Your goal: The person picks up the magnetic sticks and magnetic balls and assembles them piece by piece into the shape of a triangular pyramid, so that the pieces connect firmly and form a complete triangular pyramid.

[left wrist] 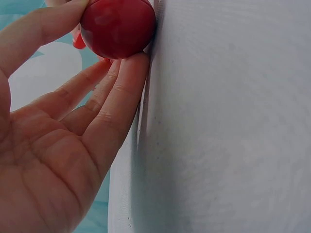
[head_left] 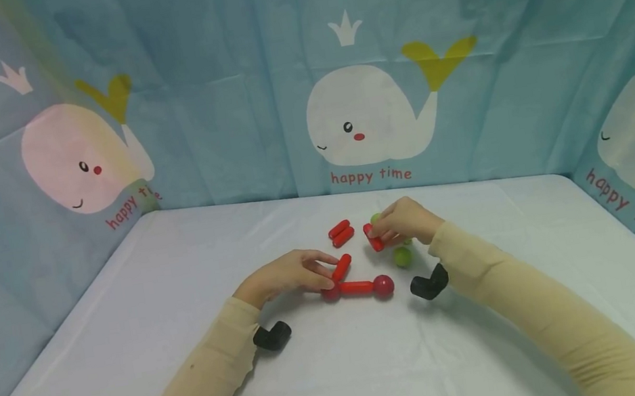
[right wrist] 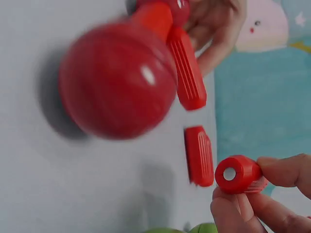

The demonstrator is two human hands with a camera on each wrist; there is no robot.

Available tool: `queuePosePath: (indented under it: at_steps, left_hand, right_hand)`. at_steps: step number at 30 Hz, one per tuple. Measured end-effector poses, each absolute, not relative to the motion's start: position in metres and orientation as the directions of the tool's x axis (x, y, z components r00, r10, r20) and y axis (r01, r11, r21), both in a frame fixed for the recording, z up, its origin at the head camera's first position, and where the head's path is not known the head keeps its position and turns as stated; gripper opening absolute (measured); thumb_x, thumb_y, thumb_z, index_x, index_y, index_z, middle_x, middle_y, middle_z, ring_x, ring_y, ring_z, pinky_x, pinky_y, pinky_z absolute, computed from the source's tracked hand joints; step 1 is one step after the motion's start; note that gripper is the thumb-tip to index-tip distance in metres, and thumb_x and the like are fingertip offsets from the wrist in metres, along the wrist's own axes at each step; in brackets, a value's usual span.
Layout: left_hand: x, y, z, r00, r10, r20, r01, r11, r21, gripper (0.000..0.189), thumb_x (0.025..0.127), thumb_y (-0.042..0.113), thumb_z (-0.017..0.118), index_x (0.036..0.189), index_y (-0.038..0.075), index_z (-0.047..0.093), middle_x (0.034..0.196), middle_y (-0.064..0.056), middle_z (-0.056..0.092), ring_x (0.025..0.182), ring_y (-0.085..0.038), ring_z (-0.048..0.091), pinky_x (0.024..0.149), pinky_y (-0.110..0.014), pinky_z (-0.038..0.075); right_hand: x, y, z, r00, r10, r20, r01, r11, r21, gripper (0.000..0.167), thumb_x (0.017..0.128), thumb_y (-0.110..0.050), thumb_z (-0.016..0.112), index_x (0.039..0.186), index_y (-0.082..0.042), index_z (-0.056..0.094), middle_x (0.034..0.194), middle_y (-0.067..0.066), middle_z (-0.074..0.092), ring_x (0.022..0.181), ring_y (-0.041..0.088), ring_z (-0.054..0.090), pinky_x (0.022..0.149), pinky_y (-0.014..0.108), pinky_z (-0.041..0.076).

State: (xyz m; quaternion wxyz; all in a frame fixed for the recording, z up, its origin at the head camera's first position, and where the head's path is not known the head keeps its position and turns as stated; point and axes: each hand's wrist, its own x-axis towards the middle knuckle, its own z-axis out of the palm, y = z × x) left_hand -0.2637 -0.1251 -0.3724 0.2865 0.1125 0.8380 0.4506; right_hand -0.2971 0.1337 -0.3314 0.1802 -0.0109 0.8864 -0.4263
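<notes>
My left hand (head_left: 287, 275) pinches a glossy red ball (left wrist: 118, 29) between thumb and fingertips, low by the white table. A red rod (head_left: 357, 287) runs from that ball to a second red ball (head_left: 383, 286) on the right. Another red rod (head_left: 343, 267) slants up and away from the held ball, beside the left fingers. Further back and to the right, my right hand (head_left: 410, 221) holds a short red rod (right wrist: 238, 174) between thumb and fingers. Its end, facing the wrist camera, has a round silvery disc.
Two loose red rods (head_left: 342, 236) lie side by side behind the left hand. Green balls sit by the right hand, one green ball (head_left: 403, 256) in front and another green ball (head_left: 376, 218) partly hidden behind it. A blue whale-print curtain (head_left: 222, 137) borders the table (head_left: 343, 372).
</notes>
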Motion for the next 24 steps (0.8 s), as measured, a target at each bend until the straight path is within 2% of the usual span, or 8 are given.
queuePosePath:
  at_steps: [7,15,24]
  left_hand:
    - [-0.264,-0.126,-0.373,-0.807,0.453,-0.38,-0.073,0.561,0.825,0.052,0.084,0.027,0.077,0.133,0.021,0.061,0.119,-0.002,0.069,0.103,-0.016,0.066,0.1,-0.043,0.05]
    - [-0.266,-0.125,-0.374,-0.802,0.452,-0.389,-0.073,0.574,0.816,0.054,0.084,0.028,0.076,0.135,0.02,0.06,0.122,-0.004,0.068,0.105,-0.017,0.065,0.099,-0.041,0.051]
    - [-0.264,-0.126,-0.373,-0.798,0.472,-0.375,-0.062,0.555,0.829,0.054,0.085,0.026,0.075,0.136,0.017,0.059,0.122,-0.005,0.069,0.102,-0.016,0.067,0.099,-0.041,0.052]
  right_hand:
    - [-0.286,0.133,-0.336,-0.915,-0.251,-0.315,0.097,0.621,-0.778,0.03,0.089,-0.023,0.071,0.11,-0.003,0.075,0.097,0.007,0.075,0.085,0.017,0.07,0.085,0.032,0.059]
    - [-0.278,0.132,-0.34,-0.909,-0.267,-0.32,0.085,0.632,-0.77,0.03,0.088,-0.026,0.073,0.109,-0.004,0.075,0.088,0.006,0.077,0.076,0.015,0.074,0.092,0.034,0.056]
    - [-0.272,0.127,-0.342,-0.911,-0.258,-0.32,0.093,0.63,-0.771,0.029,0.087,-0.023,0.075,0.109,-0.003,0.075,0.088,0.006,0.077,0.074,0.014,0.072,0.082,0.028,0.059]
